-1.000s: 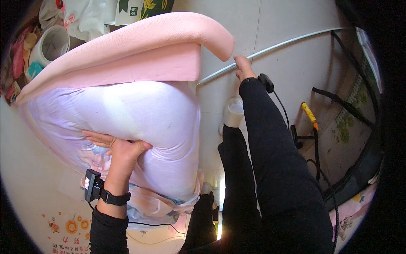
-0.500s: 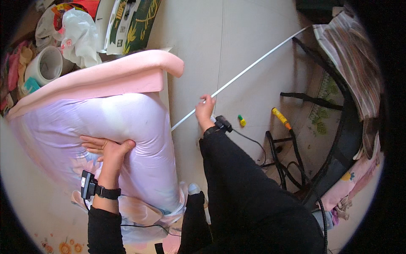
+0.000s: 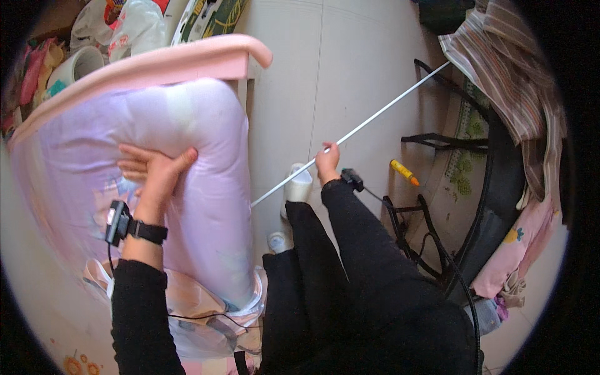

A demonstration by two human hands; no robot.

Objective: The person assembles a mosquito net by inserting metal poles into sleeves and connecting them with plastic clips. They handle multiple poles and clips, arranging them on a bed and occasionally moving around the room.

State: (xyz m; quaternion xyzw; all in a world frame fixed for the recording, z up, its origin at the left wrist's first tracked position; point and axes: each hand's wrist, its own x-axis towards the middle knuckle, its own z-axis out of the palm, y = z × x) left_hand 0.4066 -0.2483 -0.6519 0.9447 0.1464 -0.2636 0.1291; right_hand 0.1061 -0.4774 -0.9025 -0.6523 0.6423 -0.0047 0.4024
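Observation:
My right hand (image 3: 327, 161) is closed around a long thin white rod (image 3: 381, 111), which slants across above the floor. The rod's near end meets the side of the bed, and its far end reaches a brown striped cloth (image 3: 494, 69) at the upper right. On the left, my left hand (image 3: 156, 172) rests with thumb and fingers spread on a puffy lilac quilt (image 3: 212, 150). The quilt lies against a pink padded headboard (image 3: 187, 61). Both wrists wear a strap with a small black device.
A black-framed folding chair (image 3: 494, 181) stands at right, with the striped cloth and a pink cloth (image 3: 519, 244) over it. A yellow tube (image 3: 404, 173) lies on the floor. White plastic bags (image 3: 137, 31) and a white tub (image 3: 84, 61) sit behind the headboard.
The view has shifted, and the bed and chair sit higher in it. A white-shod foot has come forward beneath the rod. My right hand still grips the rod; my left stays spread on the quilt.

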